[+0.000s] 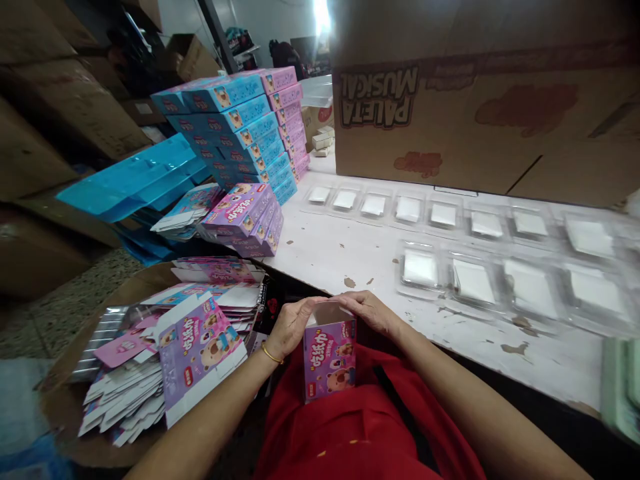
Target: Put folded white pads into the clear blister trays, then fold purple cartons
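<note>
A purple printed carton (330, 363) stands upright against the red clothing on my lap, its top end open towards the table. My left hand (290, 327) grips the carton's upper left edge, with a gold bracelet on the wrist. At the top right edge my right hand (367, 310) holds the same carton, its fingers on the far rim. The fingertips of both hands are partly hidden behind the carton's top. Beside my left forearm lies a flat purple carton (197, 350) on a pile of folded cartons (133, 393).
Clear plastic trays (420, 267) with white packets stand in two rows on the white table (325, 247). Blue and pink boxes (240, 120) are stacked at the back left, near purple boxes (245, 217). A large cardboard box (470, 133) blocks the far side.
</note>
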A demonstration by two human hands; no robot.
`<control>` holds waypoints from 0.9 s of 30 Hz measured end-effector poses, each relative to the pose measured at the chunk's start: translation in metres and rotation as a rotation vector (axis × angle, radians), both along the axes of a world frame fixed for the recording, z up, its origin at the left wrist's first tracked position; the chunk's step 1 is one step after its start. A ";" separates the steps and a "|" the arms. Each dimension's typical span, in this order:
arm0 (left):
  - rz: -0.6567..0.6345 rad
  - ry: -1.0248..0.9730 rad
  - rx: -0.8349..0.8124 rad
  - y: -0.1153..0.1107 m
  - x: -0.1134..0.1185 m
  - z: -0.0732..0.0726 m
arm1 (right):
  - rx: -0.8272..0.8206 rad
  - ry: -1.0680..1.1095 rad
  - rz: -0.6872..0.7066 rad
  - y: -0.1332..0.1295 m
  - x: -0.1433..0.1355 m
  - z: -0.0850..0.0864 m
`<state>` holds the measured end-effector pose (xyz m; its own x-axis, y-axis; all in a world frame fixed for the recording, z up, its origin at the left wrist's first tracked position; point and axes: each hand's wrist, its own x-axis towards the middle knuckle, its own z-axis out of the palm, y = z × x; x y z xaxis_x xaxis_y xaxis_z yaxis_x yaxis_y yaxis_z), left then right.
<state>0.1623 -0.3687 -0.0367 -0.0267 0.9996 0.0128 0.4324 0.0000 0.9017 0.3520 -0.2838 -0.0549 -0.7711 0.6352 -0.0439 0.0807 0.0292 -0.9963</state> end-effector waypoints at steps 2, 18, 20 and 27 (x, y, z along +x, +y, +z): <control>-0.020 0.043 0.027 -0.001 0.005 -0.001 | 0.083 0.020 0.019 0.000 0.004 -0.005; -0.229 0.285 0.136 -0.009 0.021 -0.014 | 0.466 -0.144 -0.429 -0.071 0.087 -0.023; -0.109 0.239 0.141 -0.008 0.019 -0.018 | 0.421 -0.229 -0.761 -0.082 0.146 -0.013; -0.164 0.250 0.109 0.011 0.010 -0.033 | 0.385 -0.383 -2.096 -0.087 0.430 0.028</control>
